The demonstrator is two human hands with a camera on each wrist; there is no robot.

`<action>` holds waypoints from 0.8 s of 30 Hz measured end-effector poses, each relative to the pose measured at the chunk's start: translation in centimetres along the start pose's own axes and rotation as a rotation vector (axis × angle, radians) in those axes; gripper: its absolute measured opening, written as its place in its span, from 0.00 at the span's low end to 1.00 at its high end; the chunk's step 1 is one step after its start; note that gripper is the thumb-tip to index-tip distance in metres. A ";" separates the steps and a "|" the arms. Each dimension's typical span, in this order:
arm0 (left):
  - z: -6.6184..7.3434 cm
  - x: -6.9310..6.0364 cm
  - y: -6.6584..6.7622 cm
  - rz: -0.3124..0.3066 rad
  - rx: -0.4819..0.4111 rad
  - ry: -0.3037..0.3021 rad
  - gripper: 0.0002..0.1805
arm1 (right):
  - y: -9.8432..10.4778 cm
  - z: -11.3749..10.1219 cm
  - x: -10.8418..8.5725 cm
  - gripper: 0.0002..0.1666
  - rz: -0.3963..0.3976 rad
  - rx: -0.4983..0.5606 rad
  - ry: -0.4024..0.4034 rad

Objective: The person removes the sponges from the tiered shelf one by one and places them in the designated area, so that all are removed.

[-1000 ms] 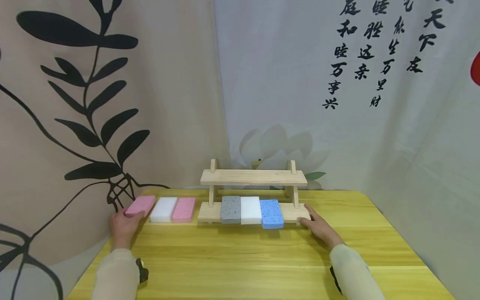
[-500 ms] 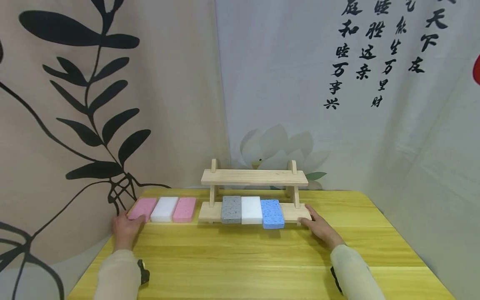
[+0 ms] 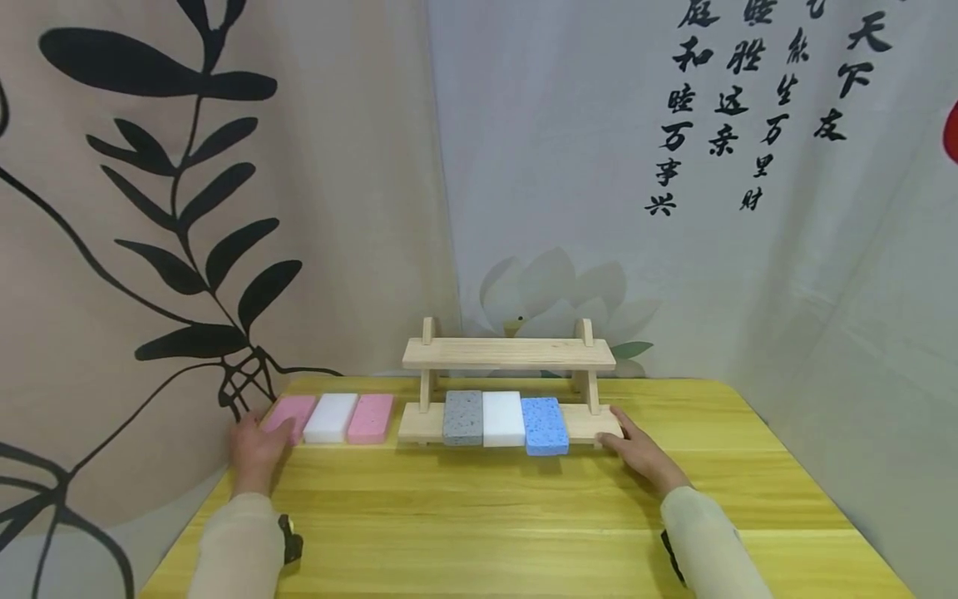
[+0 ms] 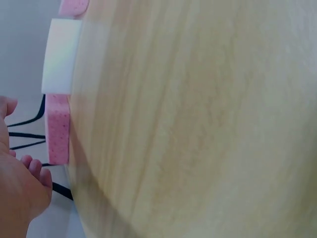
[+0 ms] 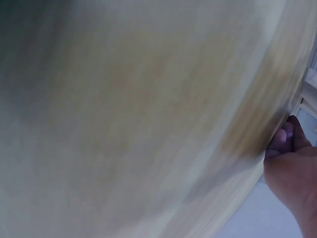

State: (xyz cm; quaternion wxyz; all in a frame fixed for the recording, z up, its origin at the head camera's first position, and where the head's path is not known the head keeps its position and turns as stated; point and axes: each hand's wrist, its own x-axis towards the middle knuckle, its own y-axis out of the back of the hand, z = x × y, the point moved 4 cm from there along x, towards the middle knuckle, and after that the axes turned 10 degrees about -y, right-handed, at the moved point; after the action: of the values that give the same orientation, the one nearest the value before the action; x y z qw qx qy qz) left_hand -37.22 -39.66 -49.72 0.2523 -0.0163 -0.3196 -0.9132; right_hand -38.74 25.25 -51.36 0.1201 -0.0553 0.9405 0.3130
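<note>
The left hand (image 3: 256,452) is around the outer corner of the leftmost pink sponge (image 3: 290,416), thumb and fingers apart. In the left wrist view, a gap shows between the left hand (image 4: 24,186) and that pink sponge (image 4: 58,130). Beside it lie a white sponge (image 3: 330,418) and another pink one (image 3: 370,418). With thumb in front, the right hand (image 3: 645,456) grips the right end of the two-tier wooden rack's lower shelf (image 3: 584,424); the right wrist view shows the right hand (image 5: 292,166) with bent fingers, their contact partly hidden.
Grey (image 3: 463,418), white (image 3: 503,418) and blue (image 3: 545,426) sponges rest side by side on the lower shelf, the blue one jutting over its front edge. The upper shelf (image 3: 509,353) is bare. Behind the wooden table (image 3: 449,524) hangs a printed curtain (image 3: 359,208).
The leftmost pink sponge has come down flat on the table, close to the white one. The left hand has loosened from it. The right hand has stayed at the rack.
</note>
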 end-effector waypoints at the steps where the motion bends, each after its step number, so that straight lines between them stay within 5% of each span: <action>1: 0.2 0.0 0.0 -0.001 -0.004 -0.002 0.44 | 0.0 0.0 0.0 0.53 -0.001 -0.001 0.001; 8: 1.6 -0.2 0.0 -0.027 -0.081 -0.034 0.45 | 0.0 -0.3 -0.1 0.52 -0.011 0.009 -0.002; 24: 4.7 -0.5 -0.7 -0.027 -0.078 -0.135 0.48 | 0.0 -0.4 -0.2 0.52 -0.008 -0.009 -0.004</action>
State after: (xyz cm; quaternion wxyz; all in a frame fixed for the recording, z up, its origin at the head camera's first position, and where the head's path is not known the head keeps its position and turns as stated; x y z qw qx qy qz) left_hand -37.75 -36.24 -46.47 0.2169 -0.0835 -0.3001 -0.9252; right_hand -38.57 25.01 -51.04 0.1230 -0.0587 0.9386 0.3168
